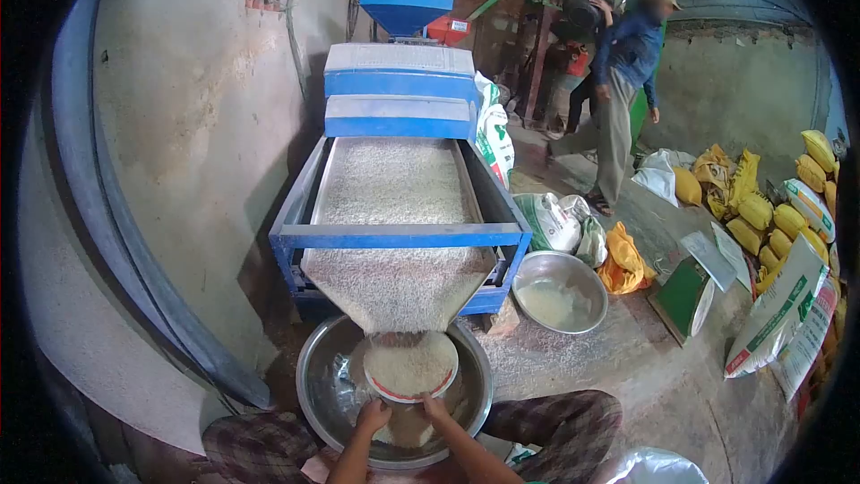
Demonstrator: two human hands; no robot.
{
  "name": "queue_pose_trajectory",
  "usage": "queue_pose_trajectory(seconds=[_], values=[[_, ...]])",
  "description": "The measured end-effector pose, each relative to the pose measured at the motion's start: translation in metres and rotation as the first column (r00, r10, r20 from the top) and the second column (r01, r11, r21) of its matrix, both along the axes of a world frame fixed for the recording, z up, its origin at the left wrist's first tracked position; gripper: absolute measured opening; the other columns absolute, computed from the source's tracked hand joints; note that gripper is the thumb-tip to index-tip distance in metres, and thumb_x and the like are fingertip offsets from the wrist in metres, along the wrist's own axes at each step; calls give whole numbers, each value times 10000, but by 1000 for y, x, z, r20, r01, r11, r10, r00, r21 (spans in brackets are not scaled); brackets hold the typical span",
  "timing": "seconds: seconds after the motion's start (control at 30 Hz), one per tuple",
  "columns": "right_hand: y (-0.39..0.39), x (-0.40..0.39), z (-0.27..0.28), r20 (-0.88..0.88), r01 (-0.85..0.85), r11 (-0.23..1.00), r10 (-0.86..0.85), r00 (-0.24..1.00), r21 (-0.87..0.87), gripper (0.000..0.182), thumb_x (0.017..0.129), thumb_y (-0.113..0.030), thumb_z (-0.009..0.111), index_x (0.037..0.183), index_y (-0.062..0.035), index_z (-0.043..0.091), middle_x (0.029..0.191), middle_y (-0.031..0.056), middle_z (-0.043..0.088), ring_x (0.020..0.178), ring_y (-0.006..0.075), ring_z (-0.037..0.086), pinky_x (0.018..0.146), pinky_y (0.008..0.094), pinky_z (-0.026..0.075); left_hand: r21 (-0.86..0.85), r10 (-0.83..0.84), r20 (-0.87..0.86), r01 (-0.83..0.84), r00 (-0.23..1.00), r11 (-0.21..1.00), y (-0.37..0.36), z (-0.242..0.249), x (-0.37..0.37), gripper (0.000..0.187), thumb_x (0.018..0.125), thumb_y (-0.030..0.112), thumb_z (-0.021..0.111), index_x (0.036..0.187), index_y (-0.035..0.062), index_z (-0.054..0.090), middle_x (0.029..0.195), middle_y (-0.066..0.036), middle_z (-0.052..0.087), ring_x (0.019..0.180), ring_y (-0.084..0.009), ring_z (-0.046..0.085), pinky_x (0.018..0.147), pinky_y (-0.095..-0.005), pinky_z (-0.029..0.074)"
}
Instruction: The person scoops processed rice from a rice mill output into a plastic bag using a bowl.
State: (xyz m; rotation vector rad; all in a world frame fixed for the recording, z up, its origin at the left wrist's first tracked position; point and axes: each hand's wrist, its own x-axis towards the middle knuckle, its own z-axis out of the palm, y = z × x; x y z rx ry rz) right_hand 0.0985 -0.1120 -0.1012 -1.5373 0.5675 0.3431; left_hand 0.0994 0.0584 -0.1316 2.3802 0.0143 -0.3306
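Note:
Both hands grip the near rim of a white bowl with a red edge (425, 397), my left hand (373, 417) on its left side and my right hand (436, 409) on its right. Pale grain, which looks like rice (408, 366), fills the bowl. It is held over a large metal basin (307, 385), where more grain lies at the bottom. Above it, grain falls from the spout of a blue sorting machine (399, 235), whose sloping tray is covered with the same grain. My fingertips are partly hidden by the bowl's edge.
A second metal basin (587, 312) with some grain stands right of the machine, by an orange bag (625, 260) and white sacks (546, 222). A green scale (683, 300) and stacked yellow sacks (770, 224) are farther right. A person in blue (627, 58) is behind; a wall (197, 125) borders the left.

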Motion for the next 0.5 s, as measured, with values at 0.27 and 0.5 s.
queue_pose_trajectory(seconds=[0.27, 0.5], values=[[0, -3, 7, 46, -3, 993, -3, 999, 121, 352, 708, -314, 410, 773, -2, 561, 602, 66, 500, 509, 164, 456, 469, 281, 348, -125, 11, 38, -6, 999, 992, -1, 6, -2, 330, 645, 294, 509, 807, 7, 533, 822, -190, 539, 814, -325, 507, 717, -375, 397], [3, -1, 15, -6, 40, 998, -40, 999, 45, 327, 711, -291, 422, 771, -1, 561, 575, 63, 491, 483, 160, 451, 436, 283, 341, -87, 40, -31, -43, 999, 995, -4, 28, -7, 314, 648, 277, 515, 809, 8, 534, 815, -188, 542, 810, -320, 511, 710, -377, 399]])
